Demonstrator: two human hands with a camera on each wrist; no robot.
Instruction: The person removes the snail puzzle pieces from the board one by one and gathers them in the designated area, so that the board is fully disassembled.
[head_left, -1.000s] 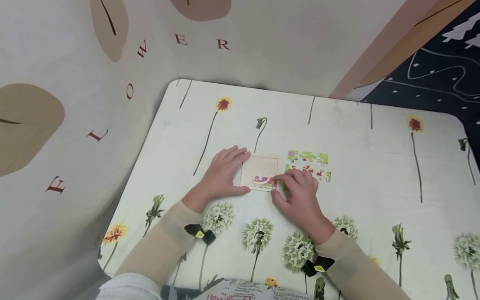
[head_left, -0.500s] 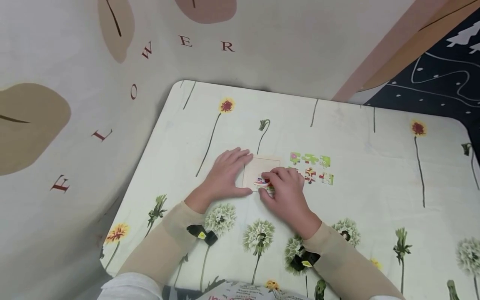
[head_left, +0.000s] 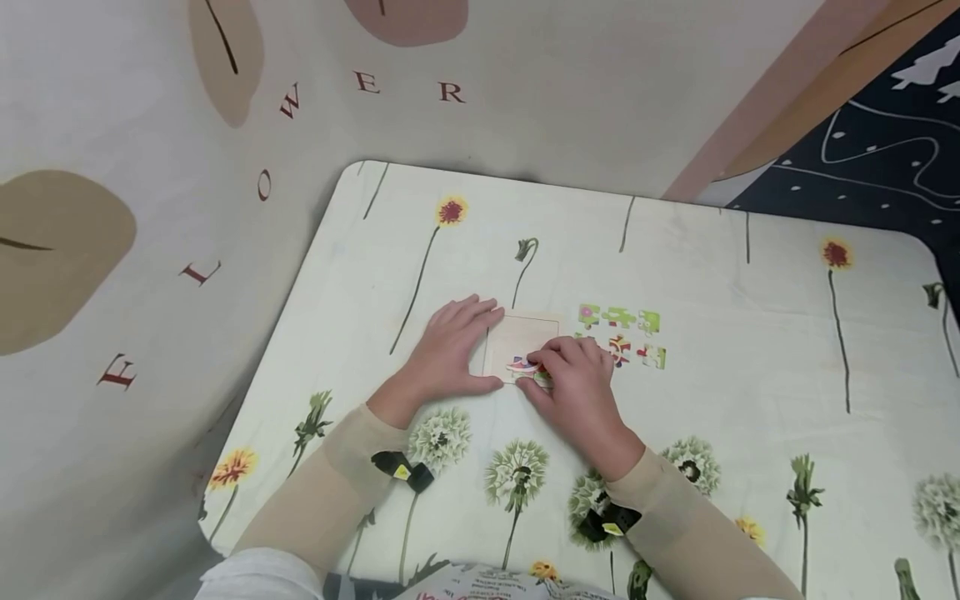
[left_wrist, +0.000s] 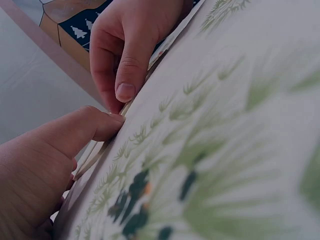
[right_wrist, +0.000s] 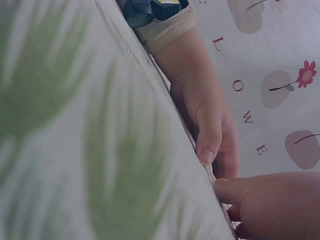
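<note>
A square wooden puzzle board (head_left: pixel 517 333) with a thin dark outline lies on the table. Colourful puzzle pieces fill part of its lower edge, and a pink, white and blue piece (head_left: pixel 519 364) shows there. My left hand (head_left: pixel 450 354) lies along the board's left side, fingers extended towards the upper corner, thumb at the lower one. My right hand (head_left: pixel 573 392) is over the lower right part, curled index finger and thumb at the pieces, hiding some of them. In the right wrist view, the left hand (right_wrist: pixel 205 110) and right hand (right_wrist: pixel 280 205) nearly meet at the board's edge.
Right of the board lie several loose jigsaw pieces (head_left: pixel 618 317) in rows, some behind my right hand. The white tablecloth (head_left: pixel 750 350) bears printed flowers and dandelions. A printed fabric wall (head_left: pixel 562 108) rises behind the table's far edge.
My right hand has moved left from the board's right edge onto the pieces, uncovering some loose ones; in the last half second it barely shifts. My left hand stays at the board.
</note>
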